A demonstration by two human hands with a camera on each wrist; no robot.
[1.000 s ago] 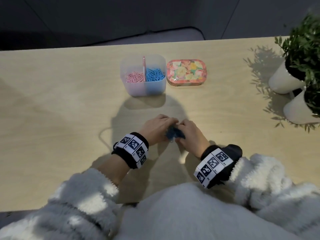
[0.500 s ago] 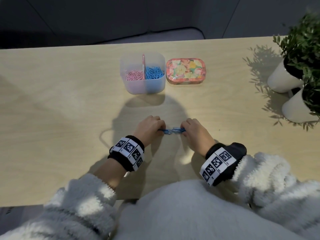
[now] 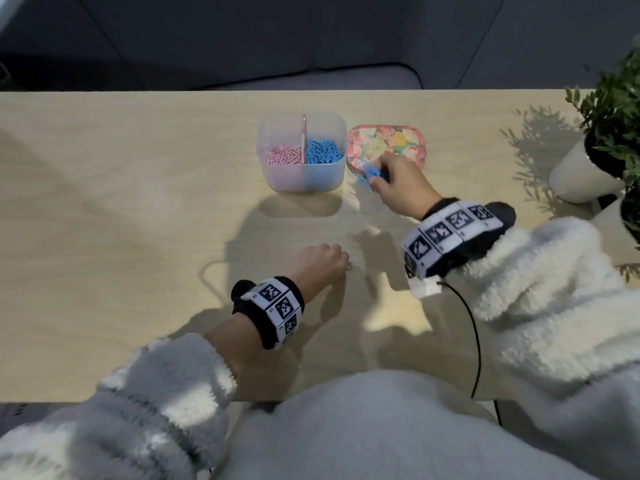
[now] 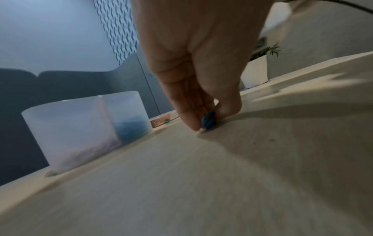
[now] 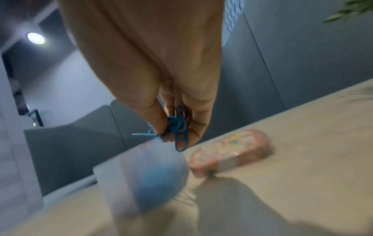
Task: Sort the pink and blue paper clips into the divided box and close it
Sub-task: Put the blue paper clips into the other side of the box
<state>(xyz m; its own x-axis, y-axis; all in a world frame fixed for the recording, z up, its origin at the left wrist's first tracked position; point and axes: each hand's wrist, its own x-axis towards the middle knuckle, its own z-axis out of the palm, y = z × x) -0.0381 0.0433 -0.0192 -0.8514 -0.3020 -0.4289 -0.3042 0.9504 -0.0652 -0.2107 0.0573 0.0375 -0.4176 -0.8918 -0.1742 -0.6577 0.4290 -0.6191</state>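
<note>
The translucent divided box (image 3: 301, 178) stands open at the table's far middle, pink clips (image 3: 282, 157) in its left half, blue clips (image 3: 323, 154) in its right half. Its floral lid (image 3: 398, 138) lies just to the right. My right hand (image 3: 377, 174) is raised beside the box's right wall and pinches a bunch of blue paper clips (image 5: 178, 131). My left hand (image 3: 341, 259) is down on the table nearer me, and its thumb and fingers pinch a few blue clips (image 4: 209, 122) against the wood. The box (image 4: 84, 127) shows behind that hand in the left wrist view.
Two white pots with green plants (image 3: 588, 168) stand at the table's right edge. A black cable (image 3: 474, 334) hangs from my right wrist. A grey sofa (image 3: 242, 39) runs behind the table's far edge.
The hands parted. My right hand lifted its share of blue clips from the near middle up to the box's right side. The left hand stayed low with its few clips.
</note>
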